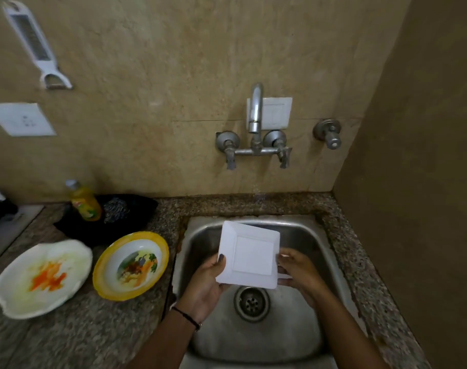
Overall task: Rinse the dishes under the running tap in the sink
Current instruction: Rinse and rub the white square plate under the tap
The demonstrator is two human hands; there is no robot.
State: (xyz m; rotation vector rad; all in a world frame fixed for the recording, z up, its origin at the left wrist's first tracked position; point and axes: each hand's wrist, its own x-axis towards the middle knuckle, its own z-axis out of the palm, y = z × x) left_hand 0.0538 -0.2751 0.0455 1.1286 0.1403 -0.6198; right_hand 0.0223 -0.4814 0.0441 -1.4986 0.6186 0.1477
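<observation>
A square white plate is held over the steel sink, above the drain. My left hand grips its left edge, thumb on the rim. My right hand holds its right edge with curled fingers. The wall tap stands above the sink; I see no water stream. On the counter to the left sit a yellow-rimmed picture bowl and a white scalloped plate with orange stains.
A yellow dish-soap bottle stands on a black cloth with a scrubber behind the bowl. A grater-peeler and a socket are on the wall. A side wall closes in the right.
</observation>
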